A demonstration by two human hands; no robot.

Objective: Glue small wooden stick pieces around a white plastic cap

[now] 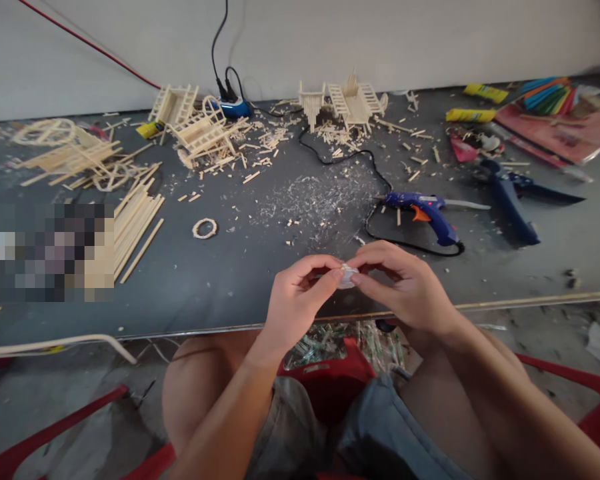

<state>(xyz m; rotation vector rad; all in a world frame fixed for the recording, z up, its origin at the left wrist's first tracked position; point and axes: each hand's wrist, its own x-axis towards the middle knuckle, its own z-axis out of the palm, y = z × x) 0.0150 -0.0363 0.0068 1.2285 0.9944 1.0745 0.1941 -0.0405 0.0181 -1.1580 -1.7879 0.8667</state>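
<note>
My left hand [299,293] and my right hand [405,283] meet above the table's front edge. Between their fingertips is a small pale round piece [347,276], pinched from both sides; the fingers cover part of it and its exact kind is unclear. Farther left on the table lies a small ring of short wooden bits [205,229]. A blue glue gun [423,208] with an orange trigger rests on its side beyond my right hand, a glue stick in its back end and its nozzle pointing left.
Wooden stick models [357,103] stand along the wall among scattered cut bits. Loose sticks [137,230] lie at left beside a blurred patch. The glue gun's black cord [375,160] winds across the table. Blue-handled cutters [513,200] and yellow tubes [470,116] are at right.
</note>
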